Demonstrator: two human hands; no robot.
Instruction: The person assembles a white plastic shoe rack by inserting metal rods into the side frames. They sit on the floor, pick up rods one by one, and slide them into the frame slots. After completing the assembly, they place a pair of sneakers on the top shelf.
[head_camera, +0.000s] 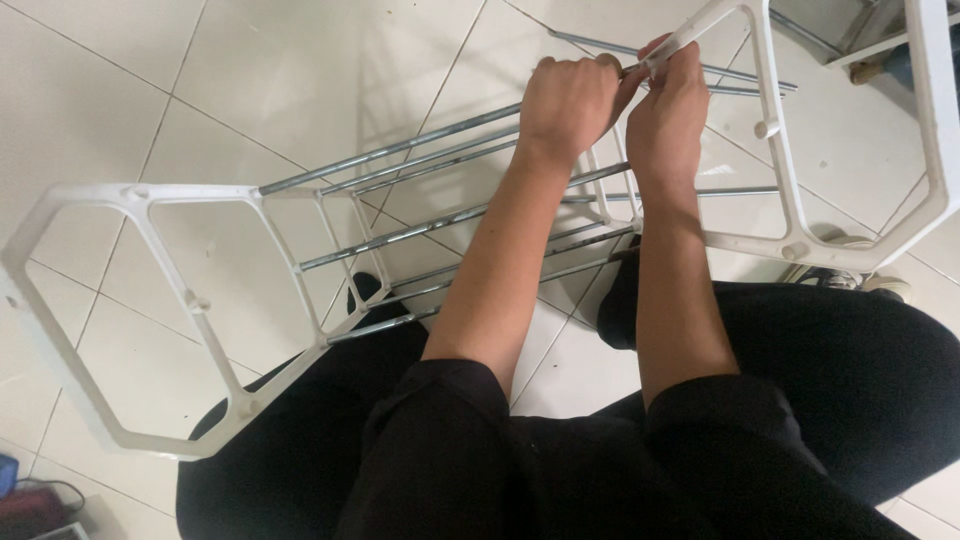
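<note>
Head view: a seated person in black clothes works over a white tiled floor.
Rack: a white plastic shelf rack lies on its side across the lap, two hexagonal end frames joined by thin metal rods.
Left hand: left hand, fist clamped on a rod at the rack's far edge.
Right hand: right hand, fingers pinched together on the white frame bar, touching the left.
Floor corner: cables at lower left.
</note>
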